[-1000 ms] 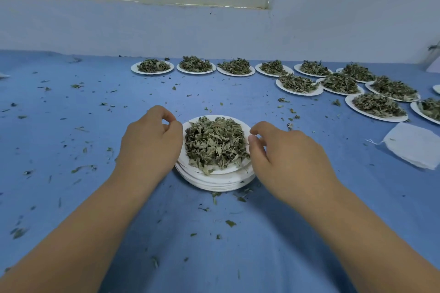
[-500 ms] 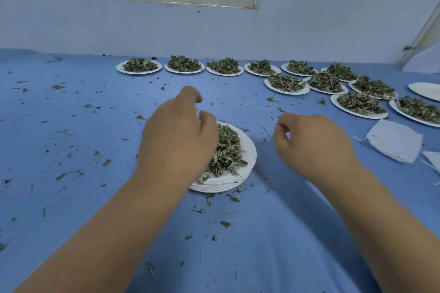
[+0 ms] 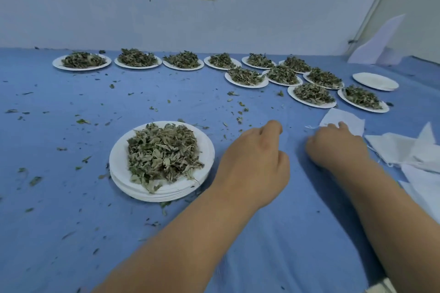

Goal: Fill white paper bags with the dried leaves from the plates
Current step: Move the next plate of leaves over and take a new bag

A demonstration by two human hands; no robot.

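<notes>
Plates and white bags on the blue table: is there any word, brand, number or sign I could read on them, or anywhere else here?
None. The paper plates, the white paper bags, the blue table cover and the wall all show blank, with no readable text.

Even, cool, diffuse light, soft shadow left of my right hand (image 3: 335, 145), that hand slightly motion-blurred, wide-angle bending at frame edges
</notes>
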